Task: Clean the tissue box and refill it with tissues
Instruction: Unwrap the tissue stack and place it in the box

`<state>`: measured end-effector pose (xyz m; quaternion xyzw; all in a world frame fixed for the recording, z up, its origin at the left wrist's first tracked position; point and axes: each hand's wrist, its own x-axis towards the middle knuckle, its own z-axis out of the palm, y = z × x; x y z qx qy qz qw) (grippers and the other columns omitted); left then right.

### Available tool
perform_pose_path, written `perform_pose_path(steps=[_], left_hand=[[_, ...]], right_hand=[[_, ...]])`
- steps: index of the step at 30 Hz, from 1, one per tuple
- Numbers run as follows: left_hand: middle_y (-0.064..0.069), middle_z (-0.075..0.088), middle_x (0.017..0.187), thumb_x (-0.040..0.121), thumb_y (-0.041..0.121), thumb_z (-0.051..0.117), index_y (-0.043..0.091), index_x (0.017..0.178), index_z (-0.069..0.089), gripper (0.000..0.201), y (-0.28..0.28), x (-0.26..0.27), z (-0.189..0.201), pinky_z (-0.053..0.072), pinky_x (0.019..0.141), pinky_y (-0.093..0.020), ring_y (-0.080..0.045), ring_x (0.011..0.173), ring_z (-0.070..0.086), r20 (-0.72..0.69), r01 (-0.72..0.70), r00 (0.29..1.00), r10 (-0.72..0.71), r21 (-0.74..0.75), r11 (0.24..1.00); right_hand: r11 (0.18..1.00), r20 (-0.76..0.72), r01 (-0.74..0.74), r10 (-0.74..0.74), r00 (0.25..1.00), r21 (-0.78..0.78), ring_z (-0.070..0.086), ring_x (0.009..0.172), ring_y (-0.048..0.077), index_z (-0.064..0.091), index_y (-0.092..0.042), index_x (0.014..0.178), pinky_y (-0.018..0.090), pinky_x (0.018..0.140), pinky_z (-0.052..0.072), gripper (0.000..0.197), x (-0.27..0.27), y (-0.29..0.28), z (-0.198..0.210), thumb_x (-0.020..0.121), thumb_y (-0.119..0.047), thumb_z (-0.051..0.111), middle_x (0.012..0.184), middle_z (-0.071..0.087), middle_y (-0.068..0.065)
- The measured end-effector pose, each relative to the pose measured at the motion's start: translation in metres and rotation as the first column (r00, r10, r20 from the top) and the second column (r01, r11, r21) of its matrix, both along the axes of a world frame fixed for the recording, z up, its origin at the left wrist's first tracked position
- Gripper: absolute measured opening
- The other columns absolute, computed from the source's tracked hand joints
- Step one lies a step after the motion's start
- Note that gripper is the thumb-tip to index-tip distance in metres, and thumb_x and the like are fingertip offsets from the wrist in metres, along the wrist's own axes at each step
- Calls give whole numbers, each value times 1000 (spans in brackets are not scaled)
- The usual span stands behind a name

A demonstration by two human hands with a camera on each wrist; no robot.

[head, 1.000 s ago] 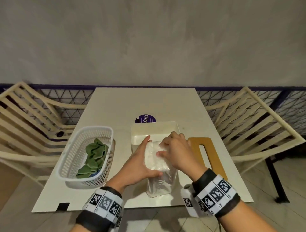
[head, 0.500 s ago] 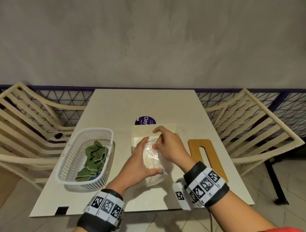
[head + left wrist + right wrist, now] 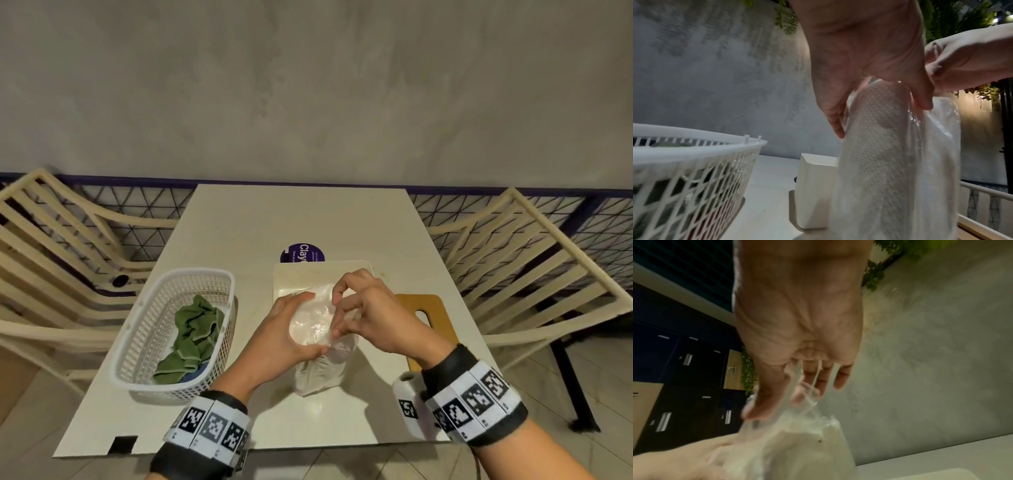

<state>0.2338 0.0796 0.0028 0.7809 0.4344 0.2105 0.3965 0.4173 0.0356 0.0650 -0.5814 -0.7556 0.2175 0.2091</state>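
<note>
At the centre of the head view we see the left hand (image 3: 281, 337) curled around a stack of embossed white tissues (image 3: 308, 322), still partly in its crinkled clear plastic wrapper (image 3: 320, 371); the right hand (image 3: 368, 313) pinches the wrapper's top; just behind stands the smooth cream rectangular tissue box (image 3: 301, 272) on the pale table (image 3: 291, 219); at lower left, a white lattice basket (image 3: 150, 329) holds a rumpled green cloth (image 3: 191, 337).

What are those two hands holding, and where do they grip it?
A clear plastic pack of white tissues: the left hand grips its upper side, and the right hand pinches the plastic wrap at its top.
</note>
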Motion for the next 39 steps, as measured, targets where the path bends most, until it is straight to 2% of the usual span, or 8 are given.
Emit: perform_pose_path(steps=[5, 14, 22, 24, 28, 34, 37, 39], left_hand=[[21, 33, 132, 61, 38, 82, 41, 132, 35, 85, 5, -6, 0, 29, 96, -16, -1, 118, 37, -1, -22, 1000, 22, -13, 1000], [23, 29, 137, 62, 42, 81, 42, 136, 31, 89, 6, 4, 4, 26, 102, -17, -1, 124, 35, -40, 63, 997, -63, -7, 998], [16, 32, 141, 67, 48, 74, 37, 135, 36, 78, 5, 11, 6, 29, 106, -24, -5, 128, 35, 16, 28, 999, -27, -42, 999], [13, 33, 144, 77, 44, 67, 36, 136, 35, 68, 2, 16, 7, 27, 103, -20, -8, 131, 35, 39, -15, 999, 14, 30, 999], [8, 22, 153, 81, 37, 64, 34, 143, 22, 75, -5, 17, 13, 26, 103, -22, -5, 134, 28, 67, -148, 988, 140, 143, 978], [-4, 66, 85, 79, 30, 63, 8, 85, 65, 22, -7, 0, 22, 37, 51, -13, -13, 63, 61, -85, -110, 972, 220, 661, 743], [-3, 69, 84, 86, 7, 57, 5, 84, 64, 7, -4, 3, 27, 43, 55, -7, -8, 58, 61, 193, -389, 919, 344, 301, 871], [-9, 67, 104, 88, -2, 48, 2, 83, 55, 10, 4, 1, 23, 52, 58, -14, -17, 77, 68, 344, -469, 732, 588, -373, 801]], right_hand=[[972, -346, 139, -199, 917, -189, 43, 93, 10, 72, -29, 65, 16, 87, 32, 10, 47, -14, -13, 67, -21, 78, 89, 43, -6], [875, -118, 267, -339, 933, -404, 61, 70, 3, 67, -27, 57, 28, 76, 49, 22, 56, -10, -23, 74, -17, 77, 66, 66, -13], [879, 287, 477, -461, 840, 16, 47, 107, 22, 62, -18, 95, 34, 86, 36, 23, 19, -13, -14, 90, -38, 54, 113, 56, 2], [851, 167, 463, -508, 845, 247, 42, 105, 20, 57, -17, 105, 26, 81, 36, 22, 5, -15, -14, 87, -29, 61, 112, 50, 2], [902, -38, 429, -427, 903, 43, 46, 77, 14, 53, -18, 100, 18, 56, 31, 30, -10, -7, -25, 81, -36, 68, 89, 47, -6], [863, -148, 504, -502, 852, -29, 48, 69, 13, 49, -22, 83, 22, 56, 35, 26, -3, -5, -40, 77, -33, 72, 77, 50, -5], [861, -166, 505, -507, 846, -59, 45, 62, 7, 52, -21, 90, 20, 53, 33, 25, -4, -6, -40, 79, -32, 71, 77, 50, -6], [859, -177, 505, -511, 841, -82, 43, 60, 3, 53, -20, 94, 19, 53, 33, 26, -4, -7, -40, 80, -32, 70, 78, 51, -6]])
